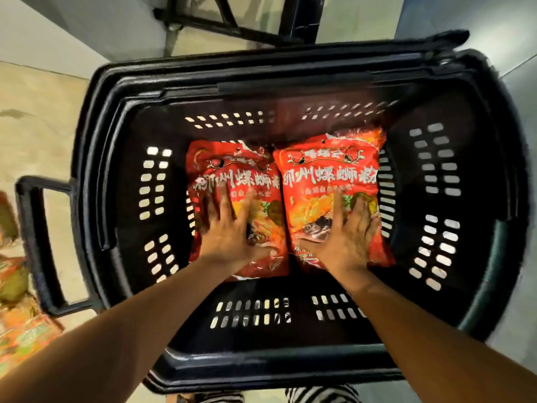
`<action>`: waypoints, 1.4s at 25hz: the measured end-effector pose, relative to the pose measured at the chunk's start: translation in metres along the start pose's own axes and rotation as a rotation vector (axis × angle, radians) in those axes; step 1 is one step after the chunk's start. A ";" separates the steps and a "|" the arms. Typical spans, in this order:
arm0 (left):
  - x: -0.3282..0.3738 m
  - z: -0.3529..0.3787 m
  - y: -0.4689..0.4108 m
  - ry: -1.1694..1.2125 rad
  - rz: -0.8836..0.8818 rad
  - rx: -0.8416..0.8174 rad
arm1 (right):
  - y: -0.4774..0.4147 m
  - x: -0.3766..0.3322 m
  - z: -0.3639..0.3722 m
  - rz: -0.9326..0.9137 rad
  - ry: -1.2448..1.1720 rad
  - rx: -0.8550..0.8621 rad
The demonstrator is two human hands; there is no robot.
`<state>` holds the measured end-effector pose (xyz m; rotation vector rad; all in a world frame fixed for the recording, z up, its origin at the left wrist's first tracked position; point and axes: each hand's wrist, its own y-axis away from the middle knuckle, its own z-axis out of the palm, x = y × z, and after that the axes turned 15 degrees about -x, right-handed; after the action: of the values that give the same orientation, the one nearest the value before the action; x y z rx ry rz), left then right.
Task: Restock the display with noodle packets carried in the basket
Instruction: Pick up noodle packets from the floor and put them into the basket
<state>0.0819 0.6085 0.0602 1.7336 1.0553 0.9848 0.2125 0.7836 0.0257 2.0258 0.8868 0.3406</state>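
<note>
Noodle packets (279, 181), red glossy plastic, two: left hand (229, 232) lies flat, fingers spread, on left packet (232, 174); right hand (347, 237) likewise on right packet (328, 177), neither gripping. Both lie side by side at btm of black slotted plastic basket (290, 71). Risk: slick film, flat palms, so pkts could slide to basket wall, not lift.

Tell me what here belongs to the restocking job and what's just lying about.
Job: basket, left noodle packet, right noodle packet, left hand, right hand.
Lying about: black frame on the floor, blurred orange packs at left edge.
</note>
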 end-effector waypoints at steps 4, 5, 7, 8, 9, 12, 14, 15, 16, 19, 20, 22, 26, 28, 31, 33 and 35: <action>-0.020 0.014 -0.028 0.245 0.155 -0.017 | -0.029 0.010 0.021 -0.039 -0.085 -0.032; -0.028 0.019 -0.036 0.296 0.210 0.021 | -0.034 0.013 0.026 -0.068 -0.122 -0.019; -0.044 0.030 -0.053 0.252 0.263 0.109 | -0.044 0.023 0.034 -0.121 -0.220 -0.020; -0.050 0.034 -0.059 0.222 0.287 0.130 | -0.047 0.028 0.035 -0.141 -0.265 -0.024; -0.053 0.035 -0.062 0.223 0.296 0.121 | -0.048 0.032 0.036 -0.154 -0.296 -0.033; -0.049 0.026 -0.057 0.198 0.276 0.083 | -0.048 0.036 0.026 -0.151 -0.312 -0.086; -0.042 0.016 -0.046 0.138 0.186 0.010 | -0.045 0.030 0.012 -0.093 -0.238 -0.173; -0.037 0.009 -0.039 0.135 0.122 -0.042 | -0.043 0.027 0.003 -0.054 -0.188 -0.226; -0.031 0.003 -0.031 0.128 0.053 -0.084 | -0.039 0.024 -0.006 -0.019 -0.143 -0.271; -0.007 -0.017 0.006 -0.067 -0.032 -0.089 | -0.017 0.010 -0.032 0.044 -0.049 -0.325; 0.000 -0.024 0.024 -0.143 -0.020 -0.055 | -0.003 0.004 -0.043 0.037 -0.012 -0.312; 0.008 -0.038 0.062 -0.213 0.026 0.023 | 0.033 -0.013 -0.069 -0.027 0.097 -0.295; -0.005 -0.069 0.138 -0.220 0.011 0.148 | 0.098 -0.058 -0.123 -0.174 0.361 -0.242; -0.023 -0.085 0.173 -0.166 -0.018 0.212 | 0.124 -0.090 -0.147 -0.192 0.393 -0.196; -0.078 -0.099 0.217 -0.058 -0.055 0.329 | 0.160 -0.153 -0.168 -0.258 0.378 -0.122; -0.128 -0.094 0.239 -0.022 -0.087 0.368 | 0.179 -0.199 -0.167 -0.327 0.359 -0.085; -0.176 -0.085 0.255 0.010 -0.138 0.348 | 0.191 -0.241 -0.157 -0.390 0.345 -0.057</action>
<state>0.0100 0.3975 0.2913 1.9010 1.3978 0.7557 0.0464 0.6419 0.2930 1.7179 1.4403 0.4957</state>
